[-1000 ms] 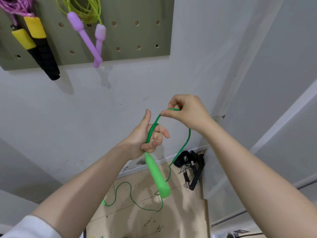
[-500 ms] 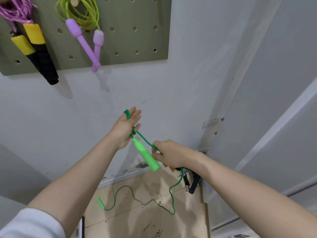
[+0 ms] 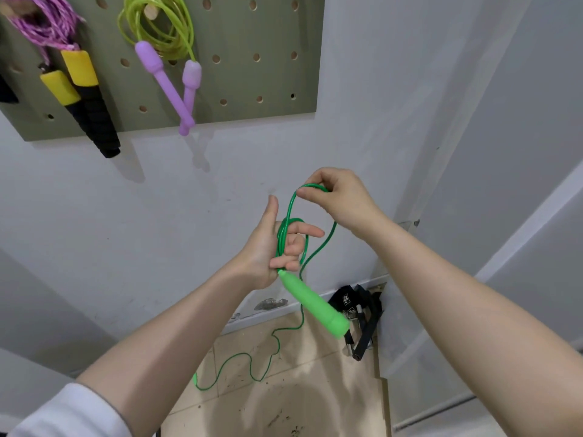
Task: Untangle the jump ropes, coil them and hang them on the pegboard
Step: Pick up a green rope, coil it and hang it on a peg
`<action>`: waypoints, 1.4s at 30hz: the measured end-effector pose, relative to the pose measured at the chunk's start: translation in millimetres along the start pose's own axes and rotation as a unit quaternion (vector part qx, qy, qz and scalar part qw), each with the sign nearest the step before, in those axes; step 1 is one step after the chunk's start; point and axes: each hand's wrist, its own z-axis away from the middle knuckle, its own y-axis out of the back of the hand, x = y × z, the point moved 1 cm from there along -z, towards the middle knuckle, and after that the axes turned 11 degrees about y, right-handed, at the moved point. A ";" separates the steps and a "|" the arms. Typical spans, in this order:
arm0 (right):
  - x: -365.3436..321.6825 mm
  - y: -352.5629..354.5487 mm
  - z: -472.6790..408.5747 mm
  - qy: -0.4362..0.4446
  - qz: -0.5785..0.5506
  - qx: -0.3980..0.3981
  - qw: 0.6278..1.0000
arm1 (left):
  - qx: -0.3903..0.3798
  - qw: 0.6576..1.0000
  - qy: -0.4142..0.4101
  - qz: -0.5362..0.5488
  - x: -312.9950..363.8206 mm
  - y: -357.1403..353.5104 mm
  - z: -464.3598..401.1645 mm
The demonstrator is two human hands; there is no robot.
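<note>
Left hand [image 3: 268, 247] is upright, thumb up, fingers half curled around a few loops of the green rope [image 3: 318, 244]: thin, glossy plastic cord. Right hand [image 3: 339, 197] is above it, thumb and forefinger pinching the top of a fresh loop. Green handle [image 3: 312, 301], smooth, matte, flared at the end, hangs tilted from under my left palm. The rest of the cord trails in squiggles to the tan tiled floor [image 3: 284, 405], where the second handle tip [image 3: 195, 378] lies.

Olive pegboard [image 3: 252, 33], round holes, on the white wall. At its upper left edge: pink braided rope [image 3: 47, 23] with yellow-and-black ribbed handles [image 3: 85, 102]. Next to it, a yellow-green translucent coil [image 3: 164, 26] on a wooden peg [image 3: 150, 11], lilac handles [image 3: 167, 83] dangling past the bottom edge.

Black strap bundle [image 3: 356, 307] at the baseboard; label unreadable.
</note>
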 end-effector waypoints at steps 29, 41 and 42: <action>-2.7 -2.3 16.7 -0.054 -0.108 0.011 0.993 | -0.097 0.991 -0.009 -0.094 0.3 6.8 23.8; 8.9 -47.0 76.2 -0.106 0.135 -0.450 0.877 | 0.158 0.977 -0.130 -0.066 10.8 26.3 12.5; 7.3 -44.5 78.7 -0.125 0.091 -0.474 0.867 | 0.187 0.970 -0.131 -0.078 8.4 37.8 6.3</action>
